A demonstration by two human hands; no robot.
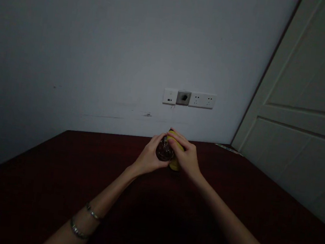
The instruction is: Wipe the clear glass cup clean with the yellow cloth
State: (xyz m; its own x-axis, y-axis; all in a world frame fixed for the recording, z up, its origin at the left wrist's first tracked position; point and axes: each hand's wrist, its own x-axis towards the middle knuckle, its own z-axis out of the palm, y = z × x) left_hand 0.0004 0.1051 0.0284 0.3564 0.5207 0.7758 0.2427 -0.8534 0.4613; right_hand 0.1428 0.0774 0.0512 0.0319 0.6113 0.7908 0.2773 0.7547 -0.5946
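Note:
A dark, round, shiny object that looks like glass (164, 152) is held in front of me above the table, with light glinting on it. My left hand (150, 156) curls round its left side, thumb underneath and fingers over the top. On its right side, my right hand (186, 156) grips a yellow cloth (175, 164) and presses it against the object. Part of the cloth hangs below the fingers. The dim light and my fingers hide the object's full shape, so its exact kind cannot be made out.
The dark red table (94, 157) reaches back to a pale wall (114, 54). Several sockets and switches (189, 98) sit low on that wall. A white panelled door (309, 91) stands at the right, and a thin patterned strip (229, 149) lies near the table's back right corner.

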